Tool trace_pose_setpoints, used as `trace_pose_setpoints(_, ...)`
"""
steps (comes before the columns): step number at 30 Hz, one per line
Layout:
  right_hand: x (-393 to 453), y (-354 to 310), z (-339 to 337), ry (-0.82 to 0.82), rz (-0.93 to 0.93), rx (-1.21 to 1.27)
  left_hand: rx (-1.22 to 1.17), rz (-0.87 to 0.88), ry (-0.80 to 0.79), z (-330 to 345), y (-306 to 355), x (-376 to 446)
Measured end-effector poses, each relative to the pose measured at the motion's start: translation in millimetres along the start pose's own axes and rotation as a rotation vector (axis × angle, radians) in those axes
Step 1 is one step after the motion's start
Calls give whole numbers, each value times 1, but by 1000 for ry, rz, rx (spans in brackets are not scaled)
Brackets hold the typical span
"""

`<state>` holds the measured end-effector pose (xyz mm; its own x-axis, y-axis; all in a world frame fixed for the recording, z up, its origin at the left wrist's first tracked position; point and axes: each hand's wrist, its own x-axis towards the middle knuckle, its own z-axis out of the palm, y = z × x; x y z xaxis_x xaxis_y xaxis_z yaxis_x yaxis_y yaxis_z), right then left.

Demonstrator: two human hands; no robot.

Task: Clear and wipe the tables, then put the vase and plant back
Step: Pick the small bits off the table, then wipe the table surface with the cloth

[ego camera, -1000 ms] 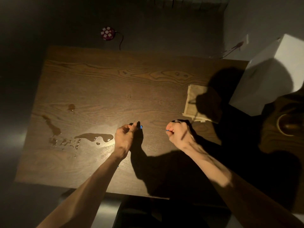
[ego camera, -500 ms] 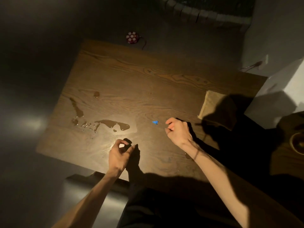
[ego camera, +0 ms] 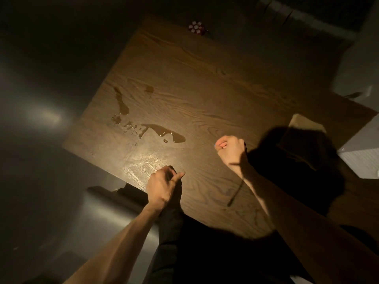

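Two hands hover over the wooden table (ego camera: pixel 205 83): the left hand (ego camera: pixel 162 186) loosely curled, empty; the right hand (ego camera: pixel 229 149) curled, its contents unclear. A spill (ego camera: pixel 164 133) lies left; a cloth (ego camera: pixel 303 130) right.

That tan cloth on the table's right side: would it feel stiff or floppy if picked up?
Probably floppy: the tan cloth lies flat and folded on the wooden table. Likely light too, since it looks thin. Shadow hides much of it, so I can't be sure.

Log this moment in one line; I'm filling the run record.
table: spill unwiped | cloth lying idle | left hand: curled, apparently empty | right hand: fisted, contents unclear
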<state>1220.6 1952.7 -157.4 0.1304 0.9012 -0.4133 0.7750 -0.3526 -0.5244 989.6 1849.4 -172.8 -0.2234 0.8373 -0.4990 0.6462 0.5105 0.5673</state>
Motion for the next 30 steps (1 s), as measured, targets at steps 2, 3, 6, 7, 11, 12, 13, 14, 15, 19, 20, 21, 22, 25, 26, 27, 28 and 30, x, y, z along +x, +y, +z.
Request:
trace_pose_setpoints(2, -4, -1, 0, -16, -16, 6, 93, 74, -42, -3, -5, 0)
trace_pose_setpoints(3, -6, -3, -1, -30, -25, 7, 120, 100, -62, -4, -5, 1)
trace_pose_setpoints(6, -12, -9, -2, -14, -24, 21, 150, 92, -109, -8, 6, 5)
trace_pose_setpoints(7, -14, -10, -3, -18, -8, 36, 163, 86, -130, -9, 8, 8)
trace_pose_setpoints(11, -21, -12, -5, -55, 22, 140, 134, 71, -198, -9, 7, 14)
trace_pose_setpoints(12, -22, -11, -6, -65, 26, 167, 139, 77, -197, -9, 9, 14)
trace_pose_setpoints(13, -24, -12, -9, -77, 30, 183, 148, 88, -192, -9, 11, 14)
trace_pose_setpoints(14, -25, -13, -10, -92, 29, 196, 146, 85, -192, -9, 16, 13)
trace_pose_setpoints(15, -26, -14, -13, -103, 31, 215, 114, 63, -199, -9, 24, 13)
trace_pose_setpoints(19, -31, -25, -32, -130, 22, 392, -574, -254, -383, -12, 71, 17)
trace_pose_setpoints(20, -32, -30, -40, -121, 13, 447, -760, -295, -471, -14, 86, 18)
trace_pose_setpoints(21, -34, -34, -48, -106, -5, 499, -901, -325, -554, -17, 100, 20)
trace_pose_setpoints(22, -35, -38, -56, -88, -24, 549, -1005, -349, -635, -21, 115, 20)
trace_pose_setpoints(25, -40, -45, -84, -16, -103, 643, -1162, -394, -808, -23, 150, 23)
trace_pose_setpoints(26, -42, -46, -93, 28, -133, 619, -1189, -402, -841, -22, 160, 23)
trace_pose_setpoints(27, -43, -46, -101, 67, -163, 583, -1205, -406, -869, -18, 168, 25)
trace_pose_setpoints(28, -46, -45, -108, 93, -183, 550, -1233, -412, -907, -14, 177, 24)
trace_pose_setpoints(30, -49, -39, -120, 111, -223, 471, -1300, -437, -980, -7, 195, 22)
